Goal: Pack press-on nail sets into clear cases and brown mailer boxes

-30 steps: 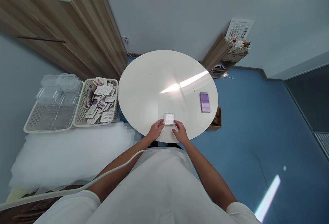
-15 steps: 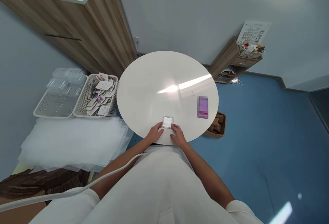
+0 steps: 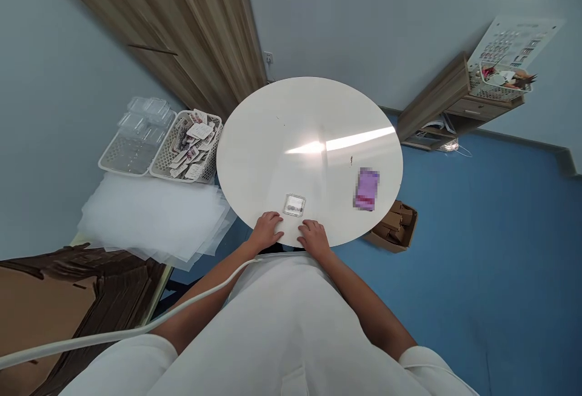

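While the left hand and right hand are just kinda chilling on the white counter, loosely spread and empty, the little clear case lies just ahead of the gap between them, with a pixelated purple thing off to the right hand's right.

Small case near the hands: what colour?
The small case is transparent, with white and grey showing inside; best seen in the head view.

Case: clr plast. Tabletop: smooth, v. glossy. Cabinet: wood-grain, matt. Box: cardbd.
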### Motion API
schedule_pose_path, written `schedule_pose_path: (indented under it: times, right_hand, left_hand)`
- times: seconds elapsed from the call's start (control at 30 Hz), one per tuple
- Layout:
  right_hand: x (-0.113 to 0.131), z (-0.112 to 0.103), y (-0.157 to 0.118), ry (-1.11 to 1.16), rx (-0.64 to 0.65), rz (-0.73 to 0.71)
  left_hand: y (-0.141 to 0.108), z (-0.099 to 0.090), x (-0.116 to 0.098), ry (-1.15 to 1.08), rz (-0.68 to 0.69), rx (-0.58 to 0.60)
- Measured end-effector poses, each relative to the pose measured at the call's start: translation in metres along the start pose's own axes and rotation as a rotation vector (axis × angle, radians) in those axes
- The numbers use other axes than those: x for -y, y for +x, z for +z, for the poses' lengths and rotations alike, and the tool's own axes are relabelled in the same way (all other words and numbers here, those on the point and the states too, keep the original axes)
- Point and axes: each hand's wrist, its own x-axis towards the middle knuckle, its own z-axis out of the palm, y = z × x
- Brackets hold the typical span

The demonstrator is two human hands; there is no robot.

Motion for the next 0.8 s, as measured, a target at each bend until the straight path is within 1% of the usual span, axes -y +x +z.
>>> schedule_pose_path:
  times: [0.13, 0.23, 0.33, 0.47, 0.57, 0.7, 0.8]
  right_hand:
    - [-0.002, 0.004, 0.006, -0.064, 0.013, -0.053]
    - [-0.002, 0.003, 0.010, -0.058, 0.017, -0.030]
    - [-0.001, -0.003, 0.010, 0.000, 0.021, -0.008]
    - [0.003, -0.010, -0.002, 0.081, 0.054, -0.059]
    - [0.010, -0.007, -0.016, 0.106, 0.030, -0.070]
    - [0.016, 0.005, -0.031, 0.083, -0.053, -0.007]
    - [0.017, 0.011, -0.035, 0.136, -0.088, 0.061]
  left_hand:
    - [-0.003, -0.008, 0.002, 0.047, 0.022, 0.048]
    - [-0.003, -0.014, 0.000, 0.056, 0.042, 0.068]
    - [-0.002, -0.019, 0.000, 0.074, 0.070, 0.071]
    - [-0.003, -0.023, 0.006, 0.133, 0.145, 0.084]
    - [-0.006, -0.026, 0.012, 0.141, 0.209, 0.117]
    - [-0.014, -0.031, 0.019, 0.137, 0.289, 0.159]
    - [-0.018, -0.035, 0.022, 0.121, 0.302, 0.193]
